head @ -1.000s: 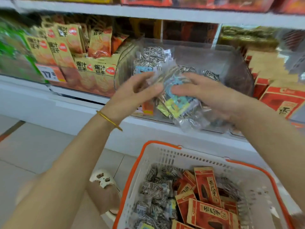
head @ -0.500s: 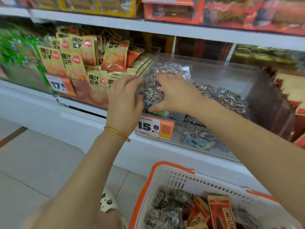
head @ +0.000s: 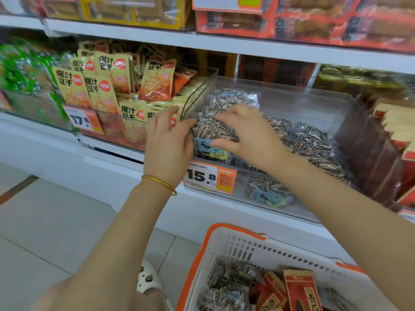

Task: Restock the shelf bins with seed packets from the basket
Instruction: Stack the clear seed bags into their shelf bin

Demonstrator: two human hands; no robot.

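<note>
While both hands are on it, the seed packet point(head: 213, 129) stands roughly upright at the left front corner of the clear shelf bin point(head: 296, 95), against the bin's left divider and just above the orange price tag point(head: 210, 176). The left hand point(head: 167, 140) grips the packet's left edge, thumb across the front and fingers curled behind. The right hand point(head: 244, 133) pinches the right side, fingers draped over the top and thumb tucked under by the blue label.

It looks like a soft clear-film bag of loose striped seeds. I judge it light and floppy, with contents that shift, so held by one corner it would likely slump. The glossy film is probably slippery. Two opposite edges or a sealed seam should give the surest hold, rather than a squeeze on the belly, which could strain the seal. To stay standing it likely needs the divider or a neighbour to lean on.

Other packets point(head: 314, 142) of the same kind lie slumped to the right in the bin. Below, the white basket point(head: 247, 245) holds more seed bags point(head: 226, 281) and red packets point(head: 301, 290) — so the restocking seems far from finished.
</note>
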